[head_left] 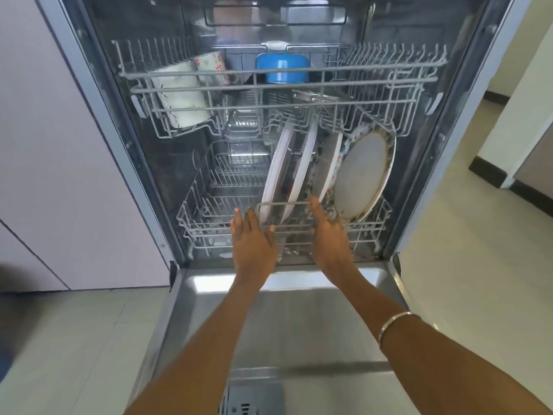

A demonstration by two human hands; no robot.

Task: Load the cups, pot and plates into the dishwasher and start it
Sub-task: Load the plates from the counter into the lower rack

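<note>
The dishwasher stands open with its door (299,324) folded down flat toward me. In the upper rack (269,74) sit a white cup (182,94), a flowered cup (209,62) and an upturned blue pot (281,67). Several plates (359,175) stand on edge in the lower rack (203,217). My left hand (254,244) and my right hand (327,232) reach over the door with straight fingers, touching the front rail of the lower rack on either side of its handle loop (284,205). Neither hand holds anything.
A pale cabinet panel (59,145) flanks the dishwasher on the left. Light floor tiles (478,250) spread to the right, with a dark skirting and a wall corner (502,163) further back. A detergent compartment (251,399) shows at the near edge of the door.
</note>
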